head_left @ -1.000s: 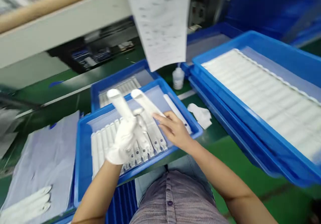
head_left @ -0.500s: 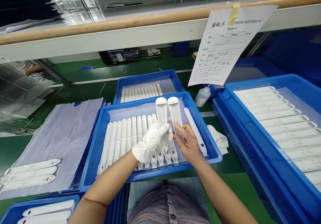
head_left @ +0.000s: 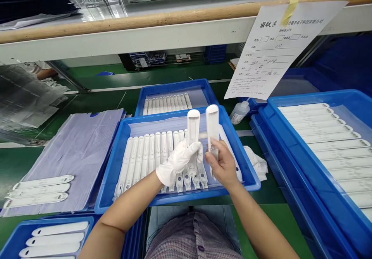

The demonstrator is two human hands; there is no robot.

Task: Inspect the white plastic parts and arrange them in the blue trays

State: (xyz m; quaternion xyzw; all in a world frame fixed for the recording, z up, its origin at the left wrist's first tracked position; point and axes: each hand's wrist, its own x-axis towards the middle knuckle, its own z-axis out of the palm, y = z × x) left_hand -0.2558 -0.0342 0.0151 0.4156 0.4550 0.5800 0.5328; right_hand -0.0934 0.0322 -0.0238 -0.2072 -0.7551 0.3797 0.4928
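My left hand [head_left: 178, 163], in a white glove, is closed around a long white plastic strip [head_left: 193, 127] with a rounded top and a grooved inner face toward me. My bare right hand [head_left: 223, 165] grips a second white plastic strip [head_left: 212, 125] by its lower part, upright and a little apart from the first. Both are held above a blue tray [head_left: 186, 202]. In that tray a row of similar white strips [head_left: 144, 154] lies side by side on a pale sheet. Another white strip [head_left: 238, 173] rests along the tray's right side, partly behind my right hand.
Behind stands another blue tray [head_left: 209, 92] of strips. Stacked blue trays [head_left: 270, 150] fill the right side. At left, pale sheets [head_left: 87, 146] carry loose strips. A bottle [head_left: 240, 112], a white cloth [head_left: 257, 162] and a hanging paper form [head_left: 273, 57] are nearby.
My right hand has shifted right and slightly up with its strip, widening the gap between the two strips. Its strip has turned more upright. My left hand keeps its hold. The view has shifted slightly.
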